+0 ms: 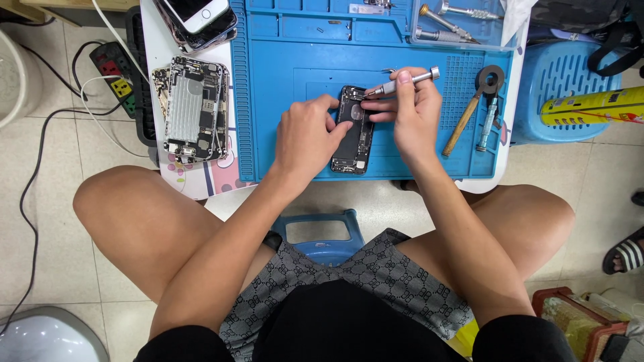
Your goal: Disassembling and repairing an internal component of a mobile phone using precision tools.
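Fingers of the left hand [305,137] steady the opened phone [353,129]; right hand [414,110] grips a screwdriver [402,82].

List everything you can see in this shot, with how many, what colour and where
opened phone body: one, black, middle of the mat, under both hands
screwdriver: one, silver, in the right hand, tip on the phone body
repair mat: one, blue, covering the small table
stripped phone chassis: one, silver, left of the mat
stacked phones: a few, white and dark, top left of the table
spare screwdrivers: about three, silver, tray at top right of the mat
wooden-handled tool: one, brown, right side of the mat
power strip: one, black, floor at left
plastic stool: one, blue, right of the table
left hand: steadying the phone body
right hand: gripping the screwdriver
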